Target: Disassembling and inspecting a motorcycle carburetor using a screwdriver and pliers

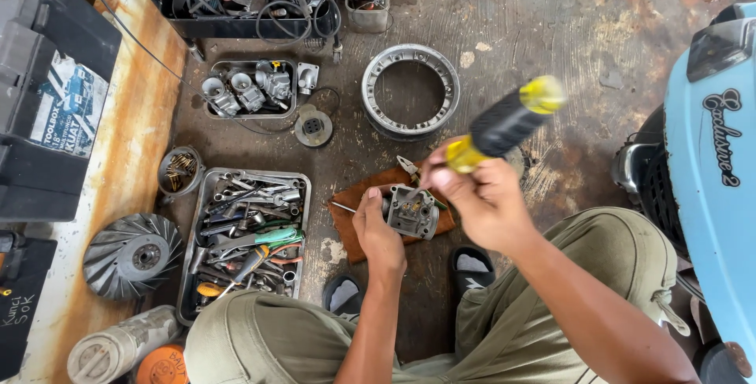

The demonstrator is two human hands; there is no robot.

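Yellow-black screwdriver [504, 122] gripped in raised right hand [472, 195], left hand [378, 234] steadying carburetor [411, 211]

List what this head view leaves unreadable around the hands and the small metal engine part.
- Yellow-and-black screwdriver handle: motion-blurred; its tip is hidden behind the right hand.
- Grey metal carburettor body: left side covered by the left hand; screws too small.
- Brown board underneath: mostly hidden.
- Pale blue scooter body: cut off by right edge.
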